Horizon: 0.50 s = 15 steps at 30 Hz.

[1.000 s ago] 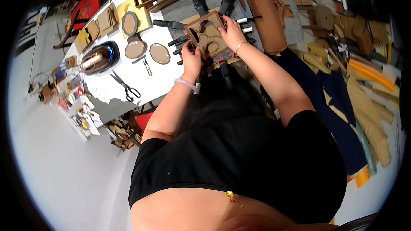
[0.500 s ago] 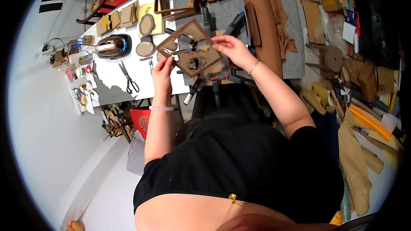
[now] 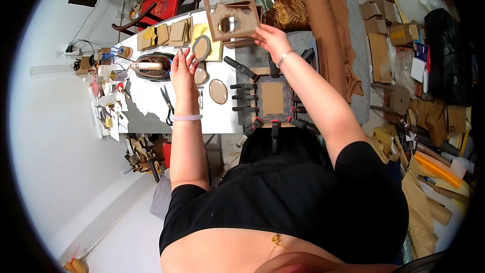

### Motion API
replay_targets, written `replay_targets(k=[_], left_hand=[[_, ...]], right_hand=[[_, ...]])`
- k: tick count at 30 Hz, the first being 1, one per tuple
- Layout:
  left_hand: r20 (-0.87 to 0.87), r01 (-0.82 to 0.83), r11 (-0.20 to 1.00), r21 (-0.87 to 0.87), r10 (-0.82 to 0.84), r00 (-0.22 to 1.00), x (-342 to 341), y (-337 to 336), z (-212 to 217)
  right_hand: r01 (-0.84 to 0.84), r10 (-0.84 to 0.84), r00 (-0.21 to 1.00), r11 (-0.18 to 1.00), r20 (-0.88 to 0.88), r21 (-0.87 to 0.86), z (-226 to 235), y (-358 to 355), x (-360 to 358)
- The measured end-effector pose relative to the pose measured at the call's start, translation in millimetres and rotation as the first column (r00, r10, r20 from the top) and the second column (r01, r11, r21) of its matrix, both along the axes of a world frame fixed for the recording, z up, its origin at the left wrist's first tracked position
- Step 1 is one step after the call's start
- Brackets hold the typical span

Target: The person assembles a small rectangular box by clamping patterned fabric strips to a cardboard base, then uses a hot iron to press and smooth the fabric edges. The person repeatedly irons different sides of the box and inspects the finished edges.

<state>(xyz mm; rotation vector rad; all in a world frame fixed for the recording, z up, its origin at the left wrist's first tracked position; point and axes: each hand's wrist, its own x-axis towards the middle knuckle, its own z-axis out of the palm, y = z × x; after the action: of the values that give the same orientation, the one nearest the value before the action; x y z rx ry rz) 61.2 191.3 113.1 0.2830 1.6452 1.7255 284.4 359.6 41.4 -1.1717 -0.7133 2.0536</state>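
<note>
My right hand [image 3: 272, 40] pinches the lower right corner of a thin square brown frame [image 3: 245, 17]. Ragged brown pieces and see-through gaps fill its inside, and it is raised over the far part of the table. With fingers apart and nothing in them, my left hand [image 3: 184, 73] hovers beside an iron [image 3: 150, 65]. Closer to me, between my forearms, lies a panel with a tan middle [image 3: 273, 97]. Several black clamps [image 3: 242, 68] grip its edges. An oval piece [image 3: 218, 91] lies on the white table left of the panel, and a grey-rimmed oval [image 3: 201, 48] sits farther back.
Black scissors [image 3: 167, 105] lie left of my left wrist. Stacked tan boards [image 3: 178, 32] and a red chair [image 3: 164, 2] stand beyond. A brown roll of material [image 3: 323, 30] runs along the right, and cardboard boxes [image 3: 376, 25] are piled past it.
My right hand has carried the frame away from me to the table's far side. My left hand has let go of it and moved left. The clamped panel is now uncovered.
</note>
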Motion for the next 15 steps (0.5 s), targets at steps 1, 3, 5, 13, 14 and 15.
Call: replay_targets(k=[1, 3, 5, 13, 14, 15], left_hand=[[-0.005, 0.015, 1.0, 0.024, -0.015, 1.0, -2, -1, -5], [0.048, 0.038, 0.999, -0.002, -0.038, 0.998, 7, -10, -25], [0.154, 0.08, 0.994, -0.08, -0.067, 0.986, 22, -30, -53], [0.153, 0.13, 0.908, -0.4, -0.073, 0.986, 43, -160, -82], [0.159, 0.156, 0.903, -0.401, -0.099, 0.982, 46, -168, -82], [0.166, 0.185, 0.898, -0.398, -0.128, 0.978, 48, -174, -83]], right_hand=[[0.051, -0.051, 0.999, 0.999, 0.001, -0.011, -16, 13, -18], [0.13, -0.127, 0.99, 0.99, 0.064, -0.057, -61, 26, -42], [0.198, -0.174, 0.965, 0.974, 0.195, -0.113, -107, 32, -45], [-0.318, -0.625, 0.31, 0.643, 0.717, 0.697, -26, -32, 90], [-0.334, -0.604, 0.06, 0.738, 0.795, 0.586, -25, -33, 117], [-0.325, -0.55, 0.025, 0.785, 0.835, 0.527, -33, -37, 146]])
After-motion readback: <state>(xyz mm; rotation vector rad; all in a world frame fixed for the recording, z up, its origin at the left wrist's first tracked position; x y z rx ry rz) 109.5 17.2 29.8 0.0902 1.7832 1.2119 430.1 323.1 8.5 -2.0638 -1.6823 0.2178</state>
